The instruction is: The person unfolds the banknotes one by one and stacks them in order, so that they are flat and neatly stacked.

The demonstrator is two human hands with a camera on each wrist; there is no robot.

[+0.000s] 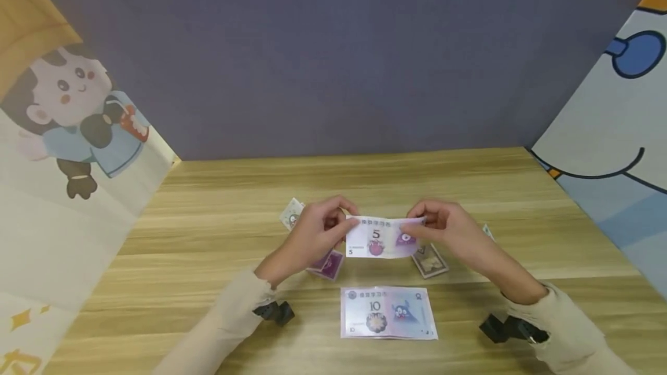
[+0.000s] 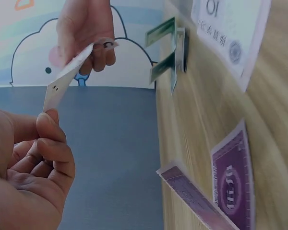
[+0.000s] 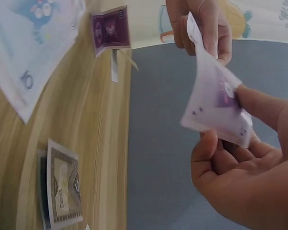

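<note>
A purple-and-white play banknote marked 5 (image 1: pixel 383 246) is stretched between both hands above the wooden table. My left hand (image 1: pixel 318 230) pinches its left end between thumb and fingers; my right hand (image 1: pixel 450 227) pinches the right end, thumb on the printed face. In the right wrist view the 5 note (image 3: pixel 211 105) bends between the two hands. Below it on the table, nearer to me, a play banknote marked 10 (image 1: pixel 388 323) lies face up with a crease down its middle.
Purple notes (image 1: pixel 329 266) lie partly under the left hand, with a pale note (image 1: pixel 292 213) behind it. A brownish note (image 1: pixel 431 261) is beneath the right hand, and greenish folded notes (image 2: pixel 163 57) show in the left wrist view. A dark panel (image 1: pixel 354 62) closes the table's back.
</note>
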